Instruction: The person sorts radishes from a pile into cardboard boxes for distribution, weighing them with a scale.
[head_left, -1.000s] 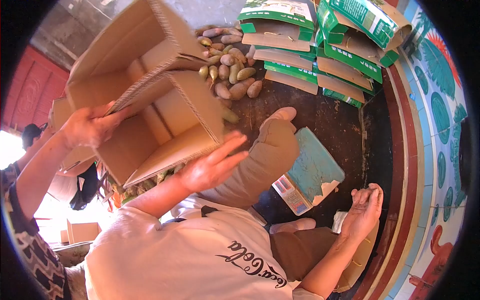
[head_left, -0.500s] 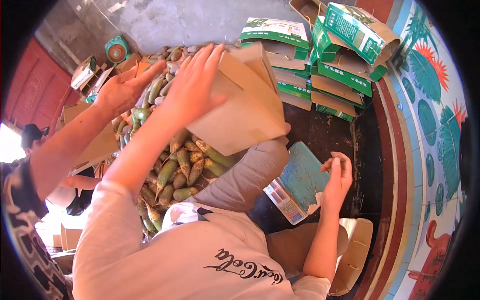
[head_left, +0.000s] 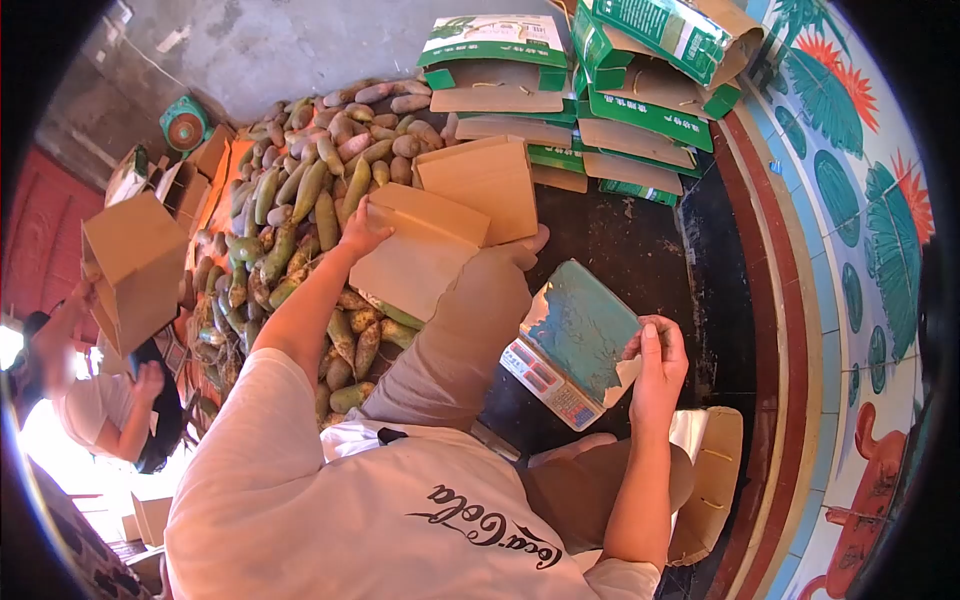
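My left hand (head_left: 366, 230) grips the left edge of an open brown cardboard box (head_left: 415, 250), which leans by my raised knee against the radish pile. The box's inside and a raised flap face up. My right hand (head_left: 662, 362) is at the right corner of a digital scale (head_left: 585, 325), fingers curled and thumb up. Whether it pinches anything there is hidden. The scale has a blue-green plate with a peeling whitish film and a keypad on its near side. Green and reddish radishes (head_left: 310, 190) lie heaped beyond my left arm.
Flat green-and-white printed cartons (head_left: 640, 115) are stacked at the back right. Another opened carton (head_left: 712, 485) lies by my right knee. At left, a co-worker (head_left: 100, 400) holds a brown box (head_left: 140, 265). A painted tile wall (head_left: 840, 200) runs along the right.
The box has gone from raised and tilted to lower down by my knee, my left hand moving down with it. The camo-sleeved arm has left the box. A co-worker's box shows more fully at left.
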